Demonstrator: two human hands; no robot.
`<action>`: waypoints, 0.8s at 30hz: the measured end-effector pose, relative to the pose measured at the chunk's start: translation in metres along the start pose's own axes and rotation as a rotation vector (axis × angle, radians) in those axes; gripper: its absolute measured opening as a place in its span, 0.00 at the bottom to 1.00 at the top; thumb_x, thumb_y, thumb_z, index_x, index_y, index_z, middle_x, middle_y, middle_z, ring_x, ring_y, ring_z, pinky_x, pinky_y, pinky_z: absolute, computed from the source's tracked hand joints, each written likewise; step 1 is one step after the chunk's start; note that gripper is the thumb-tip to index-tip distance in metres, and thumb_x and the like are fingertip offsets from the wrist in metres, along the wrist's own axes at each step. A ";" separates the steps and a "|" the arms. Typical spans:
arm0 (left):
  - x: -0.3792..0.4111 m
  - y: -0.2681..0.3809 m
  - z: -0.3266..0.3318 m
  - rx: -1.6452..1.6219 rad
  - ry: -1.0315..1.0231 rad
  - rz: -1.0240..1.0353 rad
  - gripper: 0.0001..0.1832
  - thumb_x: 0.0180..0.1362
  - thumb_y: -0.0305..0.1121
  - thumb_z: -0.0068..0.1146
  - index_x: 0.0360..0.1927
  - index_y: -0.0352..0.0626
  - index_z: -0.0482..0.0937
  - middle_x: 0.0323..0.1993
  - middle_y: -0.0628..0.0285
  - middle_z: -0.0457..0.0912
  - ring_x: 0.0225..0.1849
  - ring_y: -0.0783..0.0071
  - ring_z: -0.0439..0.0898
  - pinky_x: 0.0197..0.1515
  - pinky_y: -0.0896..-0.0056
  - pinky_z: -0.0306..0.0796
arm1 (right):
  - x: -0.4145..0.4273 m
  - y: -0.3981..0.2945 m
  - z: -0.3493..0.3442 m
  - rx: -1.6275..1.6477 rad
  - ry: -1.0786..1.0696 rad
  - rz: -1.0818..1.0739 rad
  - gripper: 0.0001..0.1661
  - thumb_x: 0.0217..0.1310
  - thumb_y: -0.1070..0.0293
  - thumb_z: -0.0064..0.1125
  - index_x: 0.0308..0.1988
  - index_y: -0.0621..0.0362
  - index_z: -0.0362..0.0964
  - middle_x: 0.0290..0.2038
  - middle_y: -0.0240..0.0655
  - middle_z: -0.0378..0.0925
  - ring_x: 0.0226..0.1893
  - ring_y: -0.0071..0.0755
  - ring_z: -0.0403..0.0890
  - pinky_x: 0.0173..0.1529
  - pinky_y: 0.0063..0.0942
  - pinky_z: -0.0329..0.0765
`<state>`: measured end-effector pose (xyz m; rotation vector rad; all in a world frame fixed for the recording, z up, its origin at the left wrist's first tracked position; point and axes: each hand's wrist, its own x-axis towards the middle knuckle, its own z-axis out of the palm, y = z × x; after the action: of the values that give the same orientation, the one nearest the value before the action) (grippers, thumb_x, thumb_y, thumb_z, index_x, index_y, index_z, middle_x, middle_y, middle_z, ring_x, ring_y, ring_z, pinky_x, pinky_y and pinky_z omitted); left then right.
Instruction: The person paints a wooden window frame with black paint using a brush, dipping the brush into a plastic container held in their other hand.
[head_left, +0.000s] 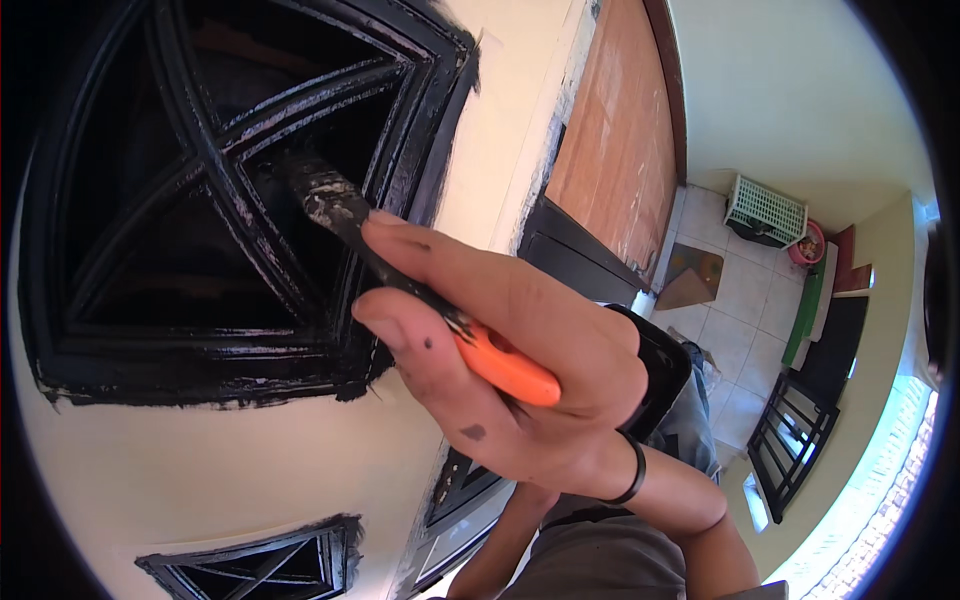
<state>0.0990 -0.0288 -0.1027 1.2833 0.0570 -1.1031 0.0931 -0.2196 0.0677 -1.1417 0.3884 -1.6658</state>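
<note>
My right hand grips a paintbrush between thumb and fingers. Its handle ends in orange, while the rest is caked in black paint. The dark bristles reach into a black-painted vent frame with crossed, curved bars; whether they touch a bar is hard to tell. Pale streaks show along the bars, and black paint overlaps the cream wall around the frame. Dark spots mark my thumb and palm. My left forearm rises behind the right hand, which hides the left hand. Partly covered there is a black container.
A smaller black crossed frame sits in the wall at lower left. Beyond my hand stands a brown wooden door. On the tiled floor far below are a mat, a pale crate and a pink basin.
</note>
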 end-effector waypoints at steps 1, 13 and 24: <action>-0.001 0.001 0.001 -0.009 0.000 0.002 0.15 0.65 0.25 0.58 0.54 0.36 0.78 0.52 0.55 0.82 0.53 0.71 0.81 0.59 0.77 0.72 | -0.003 -0.007 -0.005 0.037 -0.005 0.064 0.18 0.50 0.74 0.77 0.42 0.67 0.82 0.38 0.43 0.87 0.29 0.35 0.88 0.32 0.21 0.83; 0.008 0.102 0.155 -1.748 -0.917 -0.384 0.09 0.61 0.21 0.62 0.45 0.36 0.84 0.44 0.55 0.86 0.47 0.72 0.84 0.55 0.82 0.74 | -0.002 0.018 0.005 0.295 0.024 0.140 0.17 0.52 0.76 0.75 0.43 0.68 0.81 0.38 0.45 0.86 0.27 0.34 0.87 0.31 0.21 0.81; 0.022 0.132 0.190 -1.851 -1.004 -0.594 0.07 0.58 0.19 0.64 0.39 0.37 0.86 0.40 0.55 0.86 0.44 0.72 0.84 0.53 0.83 0.75 | 0.004 0.007 -0.009 0.440 -0.082 0.327 0.16 0.57 0.74 0.71 0.44 0.71 0.80 0.41 0.53 0.85 0.35 0.43 0.89 0.39 0.26 0.86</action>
<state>0.1008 -0.2062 0.0480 -1.0161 0.5632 -1.3695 0.0892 -0.2288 0.0601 -0.7679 0.1347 -1.3266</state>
